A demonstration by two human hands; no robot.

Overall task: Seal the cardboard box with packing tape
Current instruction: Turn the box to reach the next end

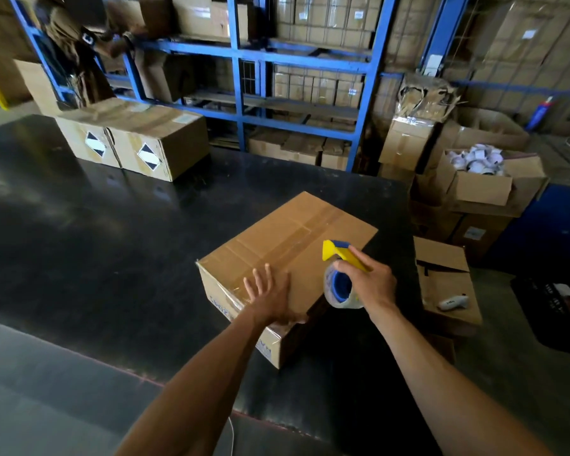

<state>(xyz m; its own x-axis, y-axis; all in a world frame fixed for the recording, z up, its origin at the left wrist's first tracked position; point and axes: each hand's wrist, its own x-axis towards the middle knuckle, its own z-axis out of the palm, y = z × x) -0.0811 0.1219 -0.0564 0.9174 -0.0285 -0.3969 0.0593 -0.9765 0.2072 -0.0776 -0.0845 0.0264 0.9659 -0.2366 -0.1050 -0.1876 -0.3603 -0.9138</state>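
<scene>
Head view, packing station. A closed cardboard box (287,258) rests on the dark desk (112,251), turned at an angle to the desk's near edge, with its right corner close to the desk's right edge; the desk surface to the left of the box and in front of it is bare, and a wide bare stretch separates it from two taped cartons (135,139) standing at the far left of the desk. Clear tape already runs along the top seam of the box and laps over its near left corner.

The left hand (270,297) lies flat and open on the near part of the box top, fingers spread and pointing away from the person, the heel of the hand at the near top edge; the right hand (369,281) is closed around the yellow handle of a tape dispenser (341,274); the dispenser carries a clear roll on a blue core and is held just above the near right edge of the box, its yellow and blue head pointing toward the box top; whether it touches the cardboard cannot be told.

Beyond the desk's far edge stands blue shelving (241,77) stacked with cartons; to the right of the desk, lower down, stand open cartons, one filled with white rolls (477,159), and a white handheld device (451,302) lies on a closed carton.
</scene>
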